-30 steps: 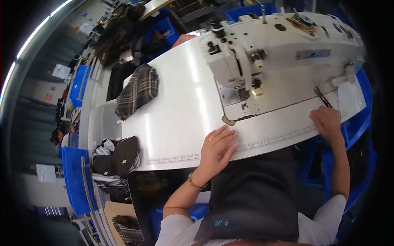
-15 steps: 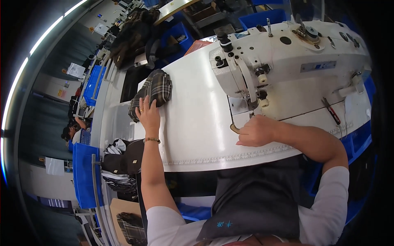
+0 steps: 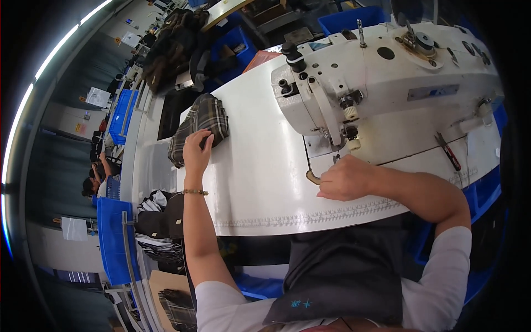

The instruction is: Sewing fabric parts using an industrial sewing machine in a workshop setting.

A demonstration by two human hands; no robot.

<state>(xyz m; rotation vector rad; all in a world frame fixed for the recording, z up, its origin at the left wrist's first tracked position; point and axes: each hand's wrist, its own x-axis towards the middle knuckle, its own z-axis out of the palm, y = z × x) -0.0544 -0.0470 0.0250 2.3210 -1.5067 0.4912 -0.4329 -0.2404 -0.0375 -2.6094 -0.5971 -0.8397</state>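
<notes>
While the left hand (image 3: 196,156) lies over the near edge of a brown-and-black plaid fabric bundle (image 3: 206,113), its fingers are bent and its thumb stands slightly apart from them; whether that grip has closed on the cloth cannot be told. The bundle sits on the left part of the white desk (image 3: 254,166), well apart from the white industrial sewing machine (image 3: 398,83). A beaded bracelet (image 3: 194,192) circles the left wrist.

The right hand (image 3: 347,180) is curled, knuckles up, in front of the machine's needle area, just beside a tan curved piece (image 3: 313,177). Its fingertips are mostly hidden, so it cannot be told whether this grip pinches anything.

Thread snips with red-and-black handles (image 3: 448,151) lie on the desk beyond the right forearm, tips pointing away from the person. A printed measuring tape (image 3: 276,222) runs along the desk's near edge. To the left of the left forearm are stacked dark caps (image 3: 160,221) and, farther left, a blue crate (image 3: 115,238). Below them, another plaid fabric piece (image 3: 178,310) lies against tan cardboard (image 3: 160,285). A dark apron (image 3: 343,265) covers the person's front.
</notes>
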